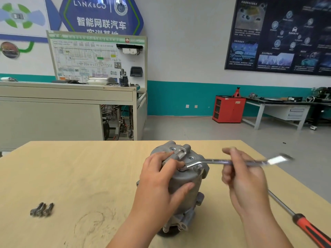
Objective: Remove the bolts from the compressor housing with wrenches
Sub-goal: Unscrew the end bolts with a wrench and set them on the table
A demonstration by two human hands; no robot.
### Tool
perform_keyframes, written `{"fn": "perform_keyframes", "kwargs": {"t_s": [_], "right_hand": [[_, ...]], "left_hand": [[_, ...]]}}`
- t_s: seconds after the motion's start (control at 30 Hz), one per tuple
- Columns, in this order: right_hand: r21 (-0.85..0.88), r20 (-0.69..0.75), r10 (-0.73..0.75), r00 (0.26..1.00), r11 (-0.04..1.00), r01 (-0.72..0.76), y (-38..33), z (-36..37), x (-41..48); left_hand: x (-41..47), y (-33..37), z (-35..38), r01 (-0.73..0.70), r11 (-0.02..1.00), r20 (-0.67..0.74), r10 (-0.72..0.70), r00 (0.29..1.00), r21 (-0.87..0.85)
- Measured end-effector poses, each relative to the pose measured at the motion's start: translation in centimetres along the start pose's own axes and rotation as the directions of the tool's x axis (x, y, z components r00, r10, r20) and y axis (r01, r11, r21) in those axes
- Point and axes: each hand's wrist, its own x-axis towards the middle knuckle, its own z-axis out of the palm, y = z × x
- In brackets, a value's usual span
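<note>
A grey cast compressor housing [188,178] stands upright on the wooden table [86,172]. My left hand [159,178] grips its top and side, fingers over the lid and thumb on the body. A silver ring wrench [213,161] sits with its ring end over a bolt [182,169] on the lid's near edge. My right hand [241,176] holds the wrench shaft, blurred by motion. Another bolt [200,167] stands in the lid just right of it. Three loose bolts [42,209] lie together on the table at the left.
A long screwdriver with a red and black handle [309,228] lies on the table at the right, partly under my right forearm. The table's far edge is just behind the housing. Beyond are a grey bench, a red cabinet [229,109] and open floor.
</note>
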Motion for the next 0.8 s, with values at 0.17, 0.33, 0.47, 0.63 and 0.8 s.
{"fn": "perform_keyframes", "kwargs": {"t_s": [0.17,0.33,0.47,0.63,0.8], "right_hand": [[-0.445,0.183,0.284,0.941,0.878,-0.178,1.3,2.4,8.2],[-0.610,0.345,0.347,0.872,0.789,-0.073,1.2,5.8,10.6],[-0.167,0.424,0.427,0.798,0.903,-0.395,0.9,6.0,10.6],[0.528,0.251,0.457,0.853,0.674,-0.516,-0.4,2.6,9.4],[0.502,0.082,0.214,0.973,0.835,-0.225,-2.2,-1.5,2.9]], "left_hand": [[0.0,-0.1,0.3,0.017,1.000,0.008,-0.017,1.000,-0.021],[0.0,-0.2,0.4,-0.012,1.000,-0.004,0.012,1.000,-0.012],[0.0,-0.1,0.3,0.000,0.997,-0.001,-0.001,1.000,-0.072],[-0.2,-0.1,0.3,-0.010,0.991,-0.029,0.006,1.000,-0.130],[-0.2,-0.4,0.5,-0.027,0.995,-0.046,0.023,0.999,-0.099]]}}
